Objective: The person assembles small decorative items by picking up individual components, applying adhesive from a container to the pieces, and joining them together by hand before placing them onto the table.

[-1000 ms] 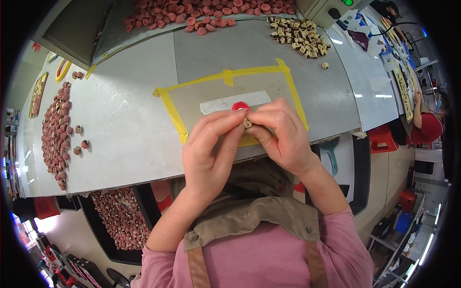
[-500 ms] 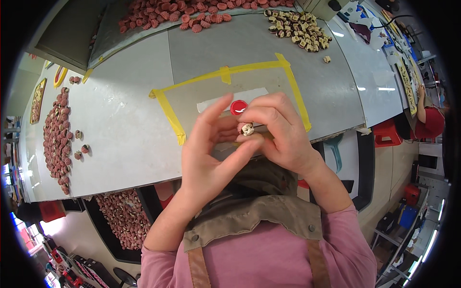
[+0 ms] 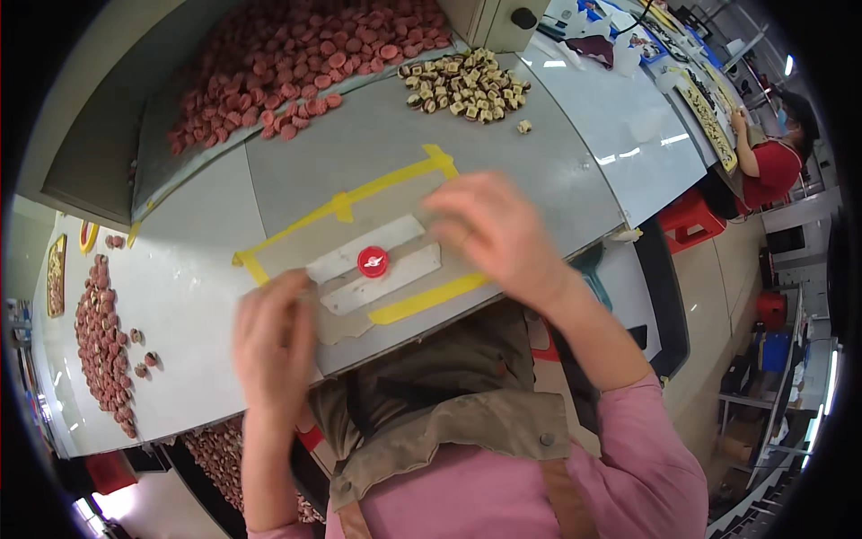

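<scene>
My two hands are apart over the work table. My left hand (image 3: 277, 337) is at the left end of the taped area, its curled fingers smeared by motion; anything in it is hidden. My right hand (image 3: 498, 238) hovers at the right end of that area, also blurred, with fingers bent downward and no held piece visible. Between them a small round red cap (image 3: 372, 261) with a shiny red surface sits across the gap of two white strips (image 3: 386, 286). Yellow tape (image 3: 341, 205) outlines this area.
Pink fluted cups (image 3: 332, 63) are heaped at the back, beside cream-and-brown pieces (image 3: 467, 87). Joined pink pieces (image 3: 101, 346) lie at the left. Below the table edge sits a black tray (image 3: 215, 458) of similar pieces. A person in red (image 3: 777, 171) works at far right.
My hands have separated, left hand moving left and right hand staying right. The small pink-and-cream piece held between them no longer shows. The view has shifted, uncovering the red cap and strips.
</scene>
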A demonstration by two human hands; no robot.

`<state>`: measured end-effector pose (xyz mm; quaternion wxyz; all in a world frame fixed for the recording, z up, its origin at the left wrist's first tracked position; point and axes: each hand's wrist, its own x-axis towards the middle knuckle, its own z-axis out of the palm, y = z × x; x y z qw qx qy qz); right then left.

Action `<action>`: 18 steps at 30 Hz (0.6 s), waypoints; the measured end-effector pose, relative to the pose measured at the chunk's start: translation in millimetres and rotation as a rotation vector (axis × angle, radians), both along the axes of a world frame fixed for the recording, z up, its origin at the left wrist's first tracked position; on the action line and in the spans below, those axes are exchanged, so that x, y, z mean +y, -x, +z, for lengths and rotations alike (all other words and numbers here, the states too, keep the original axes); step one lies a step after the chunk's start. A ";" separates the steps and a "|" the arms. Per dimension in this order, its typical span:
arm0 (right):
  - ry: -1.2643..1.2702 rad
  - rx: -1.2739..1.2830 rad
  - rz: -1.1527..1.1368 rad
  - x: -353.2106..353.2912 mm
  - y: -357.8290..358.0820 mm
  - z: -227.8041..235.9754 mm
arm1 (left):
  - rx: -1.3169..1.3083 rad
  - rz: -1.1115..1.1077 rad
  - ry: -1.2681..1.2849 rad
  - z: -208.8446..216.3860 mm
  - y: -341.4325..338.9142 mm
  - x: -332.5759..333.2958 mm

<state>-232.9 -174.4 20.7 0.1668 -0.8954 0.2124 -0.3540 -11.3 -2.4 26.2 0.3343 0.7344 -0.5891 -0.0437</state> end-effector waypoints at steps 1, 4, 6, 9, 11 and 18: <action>-0.007 0.010 -0.108 -15.6 14.8 1.8 | -0.177 0.005 0.032 -2.6 -20.7 3.1; -0.050 0.040 -0.331 -58.1 36.3 11.5 | -0.342 0.277 -0.059 6.9 -69.0 27.2; -0.129 0.029 -0.356 -75.7 42.1 10.1 | -0.484 0.412 -0.175 3.4 -103.9 40.2; -0.093 0.138 -0.344 -86.5 52.1 1.1 | -0.568 0.380 -0.093 5.1 -118.0 16.0; -0.159 0.158 -0.362 -78.1 46.2 2.7 | -0.456 0.199 -0.029 20.8 -104.9 -18.5; -0.389 0.147 -0.100 -11.8 6.1 25.4 | -0.097 0.010 0.012 -4.5 -83.5 -122.4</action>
